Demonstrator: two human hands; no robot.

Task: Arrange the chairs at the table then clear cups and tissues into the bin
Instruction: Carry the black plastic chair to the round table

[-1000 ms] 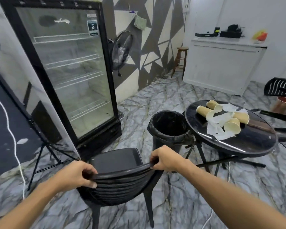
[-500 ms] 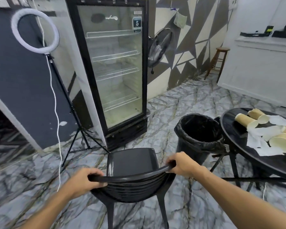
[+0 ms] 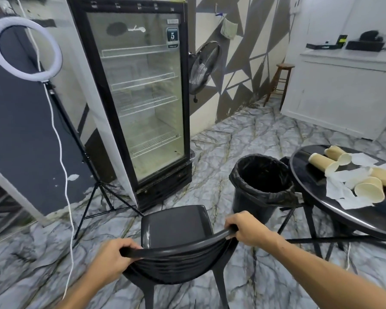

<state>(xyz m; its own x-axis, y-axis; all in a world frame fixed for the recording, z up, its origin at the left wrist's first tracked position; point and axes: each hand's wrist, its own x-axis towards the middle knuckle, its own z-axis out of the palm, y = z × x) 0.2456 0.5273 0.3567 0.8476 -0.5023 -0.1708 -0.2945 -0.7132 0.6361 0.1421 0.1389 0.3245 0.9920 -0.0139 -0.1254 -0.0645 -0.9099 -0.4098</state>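
Observation:
A black plastic chair (image 3: 176,226) stands on the marble floor right in front of me, its seat facing away. My left hand (image 3: 112,255) grips the left end of its backrest top and my right hand (image 3: 246,228) grips the right end. To the right is a round black table (image 3: 343,217), partly cut off by the frame edge. Several paper cups (image 3: 323,162) lie tipped on it among white tissues (image 3: 341,192). A black bin (image 3: 262,186) with a black liner stands between the chair and the table.
A glass-door fridge (image 3: 140,103) stands ahead on the left. A ring light on a tripod (image 3: 25,50) with a white cable is at the far left. A fan (image 3: 204,65), a wooden stool (image 3: 282,81) and a white counter (image 3: 343,92) line the back.
My view has swung left, so the table and bin now sit further right and the ring light shows. Both hands keep their grip on the chair's backrest.

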